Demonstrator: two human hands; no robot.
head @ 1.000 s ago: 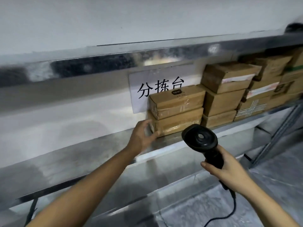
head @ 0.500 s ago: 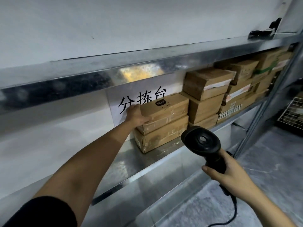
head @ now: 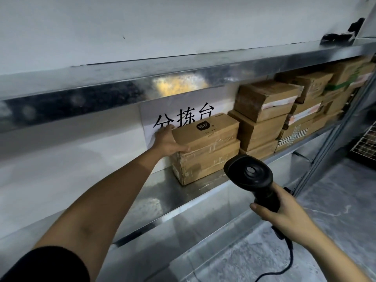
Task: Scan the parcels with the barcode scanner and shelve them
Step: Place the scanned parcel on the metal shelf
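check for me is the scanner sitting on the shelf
No, the right hand grips the barcode scanner in the air.

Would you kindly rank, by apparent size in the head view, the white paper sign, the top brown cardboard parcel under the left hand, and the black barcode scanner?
1. Top brown cardboard parcel.
2. White paper sign, partly hidden.
3. Black barcode scanner; it is nearer the camera, so unsure.

left hand [head: 167, 140] on top parcel [head: 205, 130], seemingly gripping, scanner [head: 252, 178]

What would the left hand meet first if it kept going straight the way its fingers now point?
Probably the paper sign on the wall: the left hand, gripping the top parcel's end, has fingertips already at it, though depth is unclear.
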